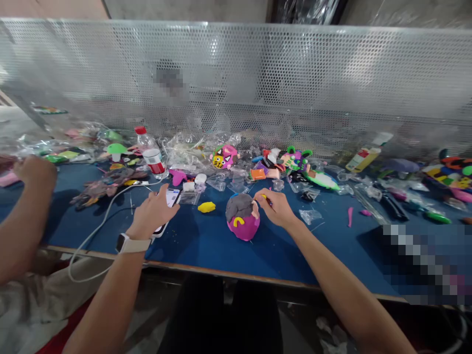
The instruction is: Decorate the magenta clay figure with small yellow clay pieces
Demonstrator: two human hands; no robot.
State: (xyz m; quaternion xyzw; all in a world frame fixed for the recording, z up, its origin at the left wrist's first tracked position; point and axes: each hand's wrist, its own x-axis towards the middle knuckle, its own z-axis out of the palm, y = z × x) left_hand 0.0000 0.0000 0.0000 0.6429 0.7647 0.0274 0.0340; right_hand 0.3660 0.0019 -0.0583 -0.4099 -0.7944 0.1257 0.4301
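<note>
Head view: right hand [277,206] pinches a thin tool, tip touching clay figure [242,216] just left; left hand [153,212] grips phone [170,199].

Table surface [206,246]: matt blue cloth-like mat, edged in wood. Rear screen [258,78]: perforated metal, dull silver. Clay figure [242,217] just left of the right-hand fingers [258,200]: soft matt modelling clay. Phone [170,200] under the left-hand fingers [162,194]: glossy screen. Wrappers [191,152] beyond the fingers: clear, crinkled, glossy plastic. Bottle [149,150]: transparent plastic.
</note>
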